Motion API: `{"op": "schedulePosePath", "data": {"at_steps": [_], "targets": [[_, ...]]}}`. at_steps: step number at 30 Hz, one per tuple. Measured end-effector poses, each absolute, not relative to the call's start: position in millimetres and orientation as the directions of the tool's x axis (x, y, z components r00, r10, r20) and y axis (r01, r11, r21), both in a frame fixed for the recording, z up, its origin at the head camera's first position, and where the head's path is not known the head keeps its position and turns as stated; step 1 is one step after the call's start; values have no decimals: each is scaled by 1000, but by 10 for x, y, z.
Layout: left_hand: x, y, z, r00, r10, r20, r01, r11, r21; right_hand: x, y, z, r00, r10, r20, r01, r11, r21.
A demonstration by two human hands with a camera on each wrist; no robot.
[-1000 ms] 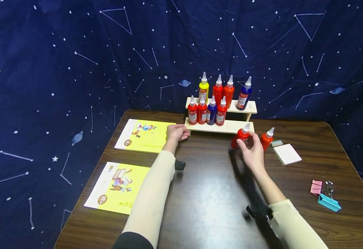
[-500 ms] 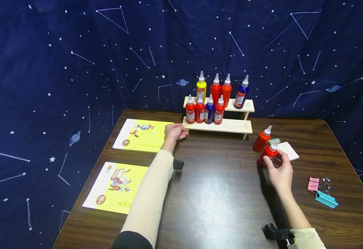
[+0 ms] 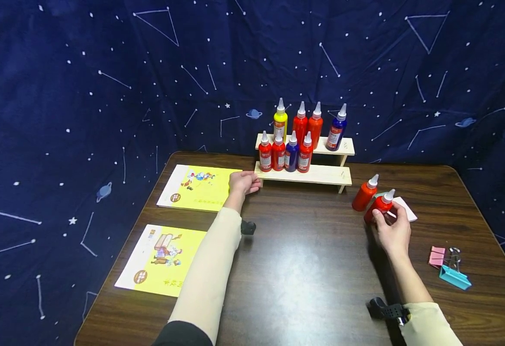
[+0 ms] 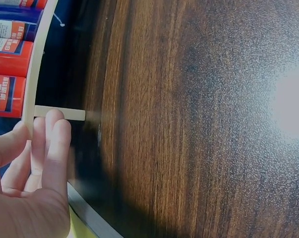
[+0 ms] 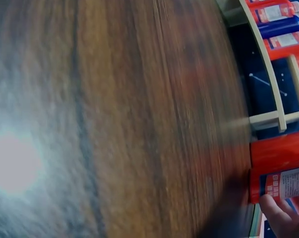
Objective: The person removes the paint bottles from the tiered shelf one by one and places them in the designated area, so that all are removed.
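Observation:
My right hand (image 3: pixel 396 234) grips a red squeeze paint bottle (image 3: pixel 381 205) with a white nozzle, thumb and fingers around its side. The bottle leans slightly right, close beside an orange-red paint bottle (image 3: pixel 364 197) on the table. In the right wrist view, the held bottle's label (image 5: pixel 293 183) faces the camera. My left hand (image 3: pixel 242 183) pinches the left end of a two-tier wooden rack (image 3: pixel 327 175), thumb on top of the lower board and fingers (image 4: pixel 57 148) beneath. Several red, blue and yellow bottles (image 3: pixel 305 156) stand on both tiers, mostly toward the left.
Two yellow-and-white booklets, one at the back (image 3: pixel 204 192) and one nearer (image 3: pixel 161 259), lie left. Behind the held bottle are a white square pad (image 3: pixel 403 207) and a small greenish block. Pink (image 3: pixel 437 255) and teal (image 3: pixel 454 278) binder clips lie at right. A starry cloth (image 3: pixel 217 57) hangs behind.
My right hand has carried the red bottle rightward from in front of the rack, past the orange-red bottle, then slightly back toward it. My left hand stays at the rack's end.

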State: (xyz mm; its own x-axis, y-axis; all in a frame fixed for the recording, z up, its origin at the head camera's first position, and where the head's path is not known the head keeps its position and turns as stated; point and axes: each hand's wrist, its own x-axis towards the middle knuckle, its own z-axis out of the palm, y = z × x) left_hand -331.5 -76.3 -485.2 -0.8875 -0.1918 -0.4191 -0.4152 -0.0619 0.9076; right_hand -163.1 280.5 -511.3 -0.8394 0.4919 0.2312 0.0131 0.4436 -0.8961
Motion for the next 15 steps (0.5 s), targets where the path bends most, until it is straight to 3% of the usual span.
{"op": "schedulePosePath", "data": {"at_steps": [8, 11, 15], "targets": [[-3314, -787, -4855, -897, -163, -410, -403, -75, 912, -1615, 2810, -5065, -828, 505, 243, 6, 441, -898], [-3317, -792, -4854, -897, -166, -409, -403, -72, 913, -1587, 2761, -5011, -738, 589, 331, -34, 457, -889], [-3322, -795, -4860, -900, -170, -402, -396, -70, 916, -1585, 2660, -4886, -541, 634, 552, -201, 540, -817]]}}
